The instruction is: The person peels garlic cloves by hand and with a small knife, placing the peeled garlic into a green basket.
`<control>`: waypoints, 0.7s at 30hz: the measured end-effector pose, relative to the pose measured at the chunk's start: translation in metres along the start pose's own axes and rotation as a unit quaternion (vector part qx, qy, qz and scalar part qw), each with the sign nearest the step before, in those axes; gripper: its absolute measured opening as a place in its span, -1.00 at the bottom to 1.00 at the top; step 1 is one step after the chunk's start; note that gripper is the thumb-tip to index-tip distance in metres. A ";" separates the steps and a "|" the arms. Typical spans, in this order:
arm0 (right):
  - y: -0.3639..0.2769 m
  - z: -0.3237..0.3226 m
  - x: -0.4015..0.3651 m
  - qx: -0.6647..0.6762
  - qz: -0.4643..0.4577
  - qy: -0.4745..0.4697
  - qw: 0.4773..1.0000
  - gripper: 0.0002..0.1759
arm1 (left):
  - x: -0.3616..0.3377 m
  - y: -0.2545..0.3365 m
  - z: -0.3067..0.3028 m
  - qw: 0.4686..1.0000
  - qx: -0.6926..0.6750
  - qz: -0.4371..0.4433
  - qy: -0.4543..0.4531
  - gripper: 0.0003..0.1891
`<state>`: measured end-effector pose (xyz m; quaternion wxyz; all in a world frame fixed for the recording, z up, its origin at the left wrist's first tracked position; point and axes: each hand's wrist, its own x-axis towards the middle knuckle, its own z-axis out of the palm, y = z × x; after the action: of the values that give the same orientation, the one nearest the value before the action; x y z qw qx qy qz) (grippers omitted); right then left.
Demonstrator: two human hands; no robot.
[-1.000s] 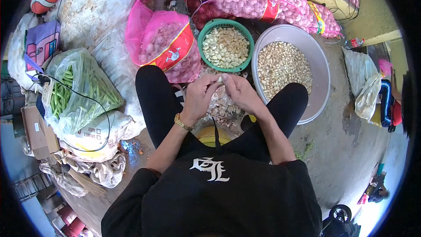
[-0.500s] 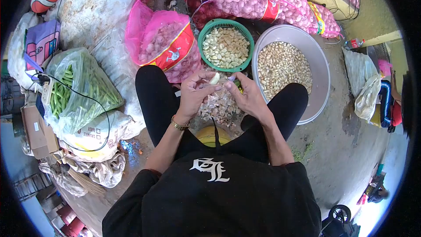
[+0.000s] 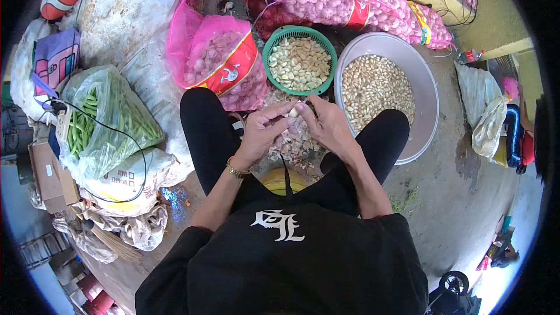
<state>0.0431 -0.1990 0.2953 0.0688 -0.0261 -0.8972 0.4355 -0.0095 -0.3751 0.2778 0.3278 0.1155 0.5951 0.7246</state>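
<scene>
My left hand (image 3: 261, 132) pinches a pale garlic clove (image 3: 293, 113) between thumb and fingertips. Against the clove's other side presses the thumb of my right hand (image 3: 329, 127), whose fingers are curled around something small and dark that I cannot make out. Below both hands lies a heap of garlic skins (image 3: 296, 147) between my knees. Just beyond them is a green plastic basket (image 3: 266, 61) with peeled cloves (image 3: 298, 61). To its right, a large grey basin (image 3: 429, 105) contains many cloves (image 3: 378, 84) that look brownish and unpeeled.
An open pink mesh bag of garlic (image 3: 219, 52) leans by my left knee. More full mesh bags (image 3: 373, 9) are stacked along the back. Green beans (image 3: 119, 116) in a clear bag sit at left, with a black cord (image 3: 137, 140) across them. A yellow object (image 3: 283, 182) is between my legs.
My hands have come closer together, and the right thumb now meets the clove. The clove has shifted slightly right and down. The basket and basin stay in place.
</scene>
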 end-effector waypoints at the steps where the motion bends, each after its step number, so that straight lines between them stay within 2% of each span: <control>1: -0.001 -0.001 0.000 -0.024 -0.002 -0.009 1.000 -0.61 | 0.001 -0.007 -0.003 1.000 0.003 0.022 -0.002 -0.63; 6: -0.004 0.003 -0.005 -0.032 -0.043 -0.012 0.998 -0.61 | 0.005 -0.011 -0.001 0.997 0.029 0.059 0.037 -0.65; 8: -0.005 0.003 -0.008 -0.040 -0.051 -0.025 0.998 -0.61 | 0.008 -0.011 -0.001 0.996 -0.013 0.052 0.070 -0.66; 11: 0.000 0.004 -0.012 -0.014 -0.029 -0.031 0.999 -0.62 | 0.007 -0.007 -0.003 0.996 -0.028 0.048 0.072 -0.66; 13: 0.004 0.004 -0.009 0.013 -0.042 0.040 0.998 -0.63 | 0.008 -0.014 -0.008 0.996 -0.024 0.061 0.053 -0.67; 16: 0.001 0.003 -0.003 0.009 -0.050 0.065 0.997 -0.63 | 0.007 -0.012 -0.005 0.997 -0.013 0.064 0.028 -0.67; 21: -0.002 -0.001 0.000 -0.020 -0.047 0.040 0.998 -0.65 | 0.006 -0.008 0.000 0.997 -0.030 0.060 0.037 -0.72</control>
<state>0.0435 -0.1999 0.2974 0.1240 -0.0029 -0.9026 0.4123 -0.0110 -0.3707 0.2687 0.2646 0.1147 0.5768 0.7643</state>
